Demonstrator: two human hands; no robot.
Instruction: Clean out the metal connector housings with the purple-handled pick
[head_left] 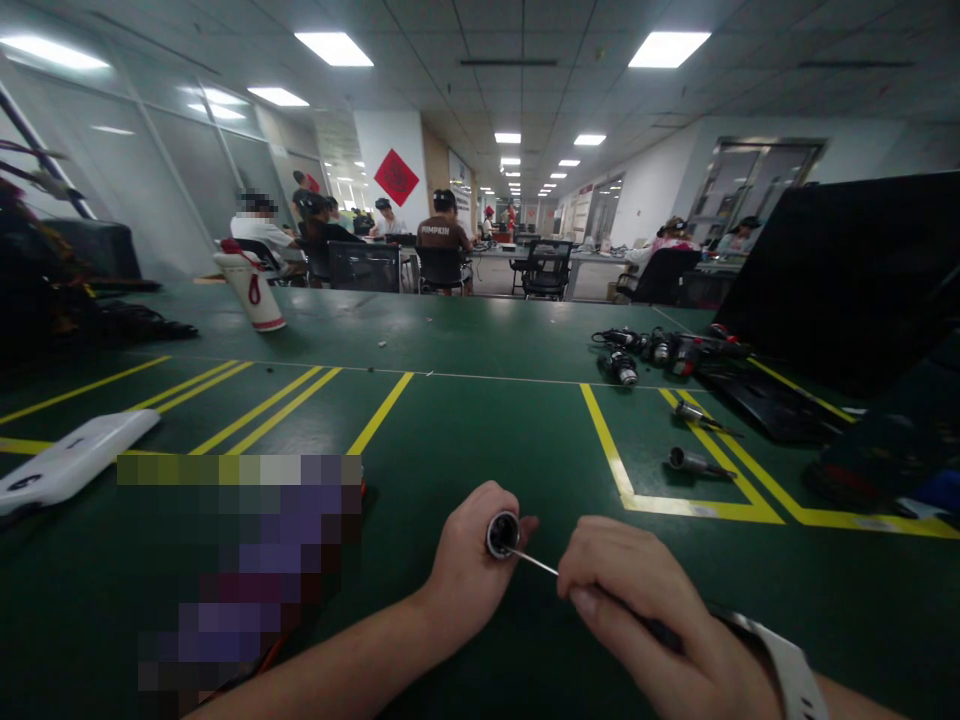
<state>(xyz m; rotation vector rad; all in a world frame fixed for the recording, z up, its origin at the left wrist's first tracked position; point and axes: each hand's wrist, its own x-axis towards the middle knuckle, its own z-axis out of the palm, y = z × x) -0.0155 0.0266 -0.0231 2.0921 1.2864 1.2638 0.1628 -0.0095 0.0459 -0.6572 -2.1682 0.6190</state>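
My left hand (pixel 469 570) is closed around a small dark cylindrical part (pixel 502 534) with a metal-rimmed round end facing up. My right hand (pixel 637 600) is closed on a thin screwdriver (pixel 536 563); its slim metal shaft reaches left and its tip sits at the opening of the cylindrical part. Both hands hover just above the green table (pixel 465 420) near its front edge. A white watch band (pixel 787 665) is on my right wrist.
Yellow lines mark boxes on the table. Two small metal tool bits (pixel 697 462) and a heap of dark tool parts (pixel 660 350) lie to the right, beside a black case (pixel 840 270). A white device (pixel 71 460) lies left, a white bottle (pixel 251 285) behind. People sit at far desks.
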